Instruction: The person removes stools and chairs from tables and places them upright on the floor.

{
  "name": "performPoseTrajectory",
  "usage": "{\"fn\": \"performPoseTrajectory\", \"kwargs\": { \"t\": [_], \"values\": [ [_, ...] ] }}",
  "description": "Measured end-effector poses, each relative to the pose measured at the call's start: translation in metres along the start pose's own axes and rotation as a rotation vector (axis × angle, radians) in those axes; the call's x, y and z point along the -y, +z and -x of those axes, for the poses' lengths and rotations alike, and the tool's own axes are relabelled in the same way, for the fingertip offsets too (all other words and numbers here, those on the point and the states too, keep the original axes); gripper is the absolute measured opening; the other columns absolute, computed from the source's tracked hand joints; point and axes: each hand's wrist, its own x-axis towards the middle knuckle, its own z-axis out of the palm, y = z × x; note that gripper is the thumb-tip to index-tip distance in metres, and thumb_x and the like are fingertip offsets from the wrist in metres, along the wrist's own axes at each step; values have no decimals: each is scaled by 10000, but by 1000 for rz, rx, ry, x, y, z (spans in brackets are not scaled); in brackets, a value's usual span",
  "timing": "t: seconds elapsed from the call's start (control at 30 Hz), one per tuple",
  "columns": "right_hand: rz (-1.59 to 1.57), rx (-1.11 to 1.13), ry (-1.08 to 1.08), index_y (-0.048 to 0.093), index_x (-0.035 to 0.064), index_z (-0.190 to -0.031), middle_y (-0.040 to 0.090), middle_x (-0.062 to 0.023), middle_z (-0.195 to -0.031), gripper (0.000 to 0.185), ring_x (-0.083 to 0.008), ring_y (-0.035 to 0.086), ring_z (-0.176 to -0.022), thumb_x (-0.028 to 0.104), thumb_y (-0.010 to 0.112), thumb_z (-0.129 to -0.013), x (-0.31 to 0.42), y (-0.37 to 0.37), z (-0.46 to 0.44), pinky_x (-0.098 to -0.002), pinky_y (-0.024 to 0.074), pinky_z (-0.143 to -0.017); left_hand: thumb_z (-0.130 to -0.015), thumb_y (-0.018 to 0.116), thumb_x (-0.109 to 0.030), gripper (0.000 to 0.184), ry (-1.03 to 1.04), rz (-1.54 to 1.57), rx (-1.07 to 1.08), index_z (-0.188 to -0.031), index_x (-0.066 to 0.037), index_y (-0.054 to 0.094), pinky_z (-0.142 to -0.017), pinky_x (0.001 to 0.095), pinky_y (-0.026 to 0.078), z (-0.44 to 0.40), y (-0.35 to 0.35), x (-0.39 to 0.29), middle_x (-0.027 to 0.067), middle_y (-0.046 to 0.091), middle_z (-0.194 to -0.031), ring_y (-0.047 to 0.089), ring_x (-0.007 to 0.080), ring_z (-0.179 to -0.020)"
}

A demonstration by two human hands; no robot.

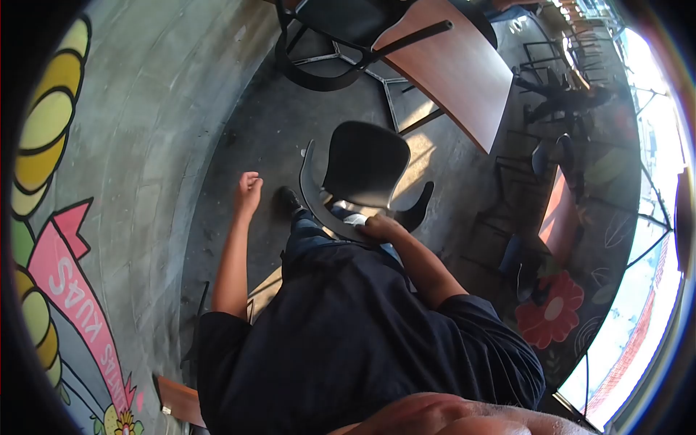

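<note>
A black chair with a curved backrest (pixel 310 190) and a dark seat (pixel 367 161) stands directly before my body. My right hand (pixel 382 228) is closed over the top of the backrest and holds a small white cloth (pixel 354 218) against it. Away to the left, my left hand (pixel 250 190) hangs in the air beside the chair, touching nothing; its fingers are curled, and nothing shows in them.
A brown wooden table (pixel 453 65) stands beyond the chair, with another black chair (pixel 319 76) at its left. A painted wall (pixel 163 109) curves along the left. More tables, including one (pixel 560 210), and a person (pixel 569 98) are at the right.
</note>
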Motion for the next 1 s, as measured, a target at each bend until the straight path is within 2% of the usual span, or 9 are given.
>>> {"fn": "performPoseTrajectory", "kwargs": {
  "t": [0.23,0.37,0.47,0.57,0.67,0.73,0.77,0.83,1.0],
  "values": [
    [148,-156,-52,650,56,-1005,625,-196,-1028,577,-339,592,-990,558,416,-844,-62,-66,-42,-418,456,-878,-843,583,-168,296,-86,51,234,-1100,-28,545,-768,270,445,1,23,-35,57,611,-903,571,132,-856],
    [21,-212,33,619,43,-1069,570,-178,-1158,569,-313,509,-1131,530,431,-842,-117,-92,-85,-402,394,-962,-835,589,-140,308,-148,-28,348,-1116,-29,527,-738,253,446,36,44,-30,46,593,-867,556,116,-816],
    [-89,-197,112,621,68,-1078,566,-159,-1174,534,-288,525,-1124,510,441,-840,-146,-118,-88,-384,427,-933,-831,584,-149,317,-410,-26,265,-1118,-28,530,-707,275,474,72,48,-9,63,599,-873,568,131,-788],
    [-94,-298,68,639,37,-1005,612,-199,-1038,542,-328,583,-1007,513,424,-861,-180,-130,-110,-411,469,-865,-847,555,-183,303,-660,-31,130,-1112,-36,540,-698,302,498,119,58,-5,74,616,-880,598,170,-799],
    [-148,-286,70,642,30,-987,627,-188,-1006,544,-336,597,-976,514,428,-859,-204,-156,-119,-414,481,-835,-848,540,-182,275,-678,-30,162,-1073,-27,568,-703,297,500,161,43,65,87,622,-898,611,195,-822],
    [-139,-314,15,653,28,-945,632,-194,-979,533,-339,607,-943,510,449,-846,-213,-153,-122,-420,491,-805,-838,540,-182,278,233,-1060,615,-1055,-14,589,-700,286,493,167,25,97,88,623,-916,616,208,-812],
    [-115,-399,-2,658,28,-927,633,-197,-968,527,-339,611,-932,509,459,-840,-223,-139,-132,-422,492,-800,-838,540,-182,278,234,-1075,614,-1055,-14,589,-700,286,493,155,33,76,88,623,-916,616,208,-812],
    [-144,-343,0,661,28,-913,634,-201,-957,520,-339,611,-928,505,471,-831,-240,-123,-132,-422,490,-802,-825,552,-177,276,-446,-628,327,-1035,-5,603,-689,270,480,144,66,7,83,629,-905,610,182,-796],
    [-183,-228,16,666,29,-890,642,-200,-930,481,-339,614,-912,475,503,-809,-233,-143,-118,-420,492,-796,-850,555,-238,342,-536,-175,229,-1148,-69,542,-670,266,443,64,105,-73,59,627,-925,576,140,-806]
  ]
}}
